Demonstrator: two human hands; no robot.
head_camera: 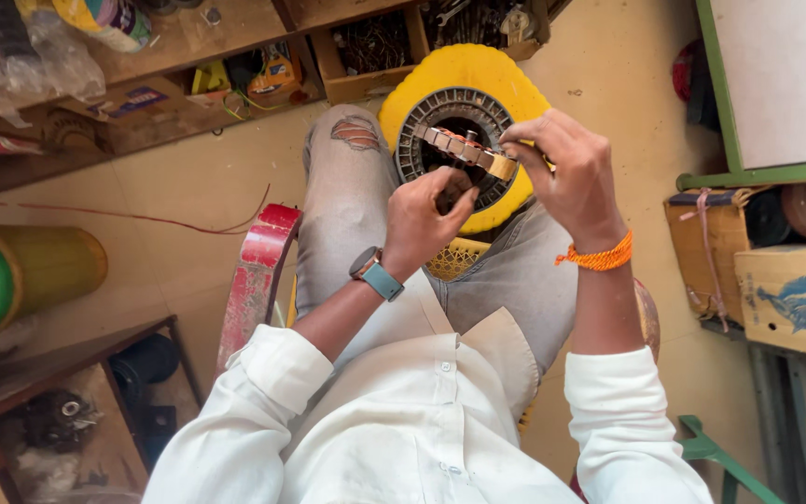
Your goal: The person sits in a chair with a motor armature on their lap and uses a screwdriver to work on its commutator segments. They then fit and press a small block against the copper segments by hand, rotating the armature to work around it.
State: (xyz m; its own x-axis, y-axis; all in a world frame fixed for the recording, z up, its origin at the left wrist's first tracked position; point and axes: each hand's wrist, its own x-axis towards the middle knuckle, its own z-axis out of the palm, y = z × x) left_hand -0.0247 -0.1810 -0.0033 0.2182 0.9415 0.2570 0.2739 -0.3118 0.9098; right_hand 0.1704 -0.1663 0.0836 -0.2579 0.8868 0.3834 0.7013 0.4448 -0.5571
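While I look down over the white shirt [422, 420] and grey jeans [347, 224], I see a slotted stator ring [426, 126] set in a round yellow disc [459, 70], propped on the lap against the right knee. My right hand [566, 168] is closed in a pinch on the outer end of a short curved segment of copper-and-steel laminations [464, 149], which lies across the ring's open centre, touching its right inner edge as far as I can tell. My left hand [426, 219], with a teal-strapped watch [375, 273] on the wrist, comes up from below with its fingers curled narrow against the underside of that same segment; whether it grips it or only steadies it I cannot tell, since the fingertips are hidden behind the piece. An orange thread band [599, 257] sits on the right wrist. I judge the step in hand to be seating or working this segment at the bore of the ring, with the fit not yet settled. The next move, as I read it, calls for both hands to keep the piece level, line its curve with the slotted rim and press evenly, so nothing catches on the slot teeth. A red chair arm [258, 271] stands just left of the thigh, and cluttered wooden shelves [188, 37] lie beyond the knees.
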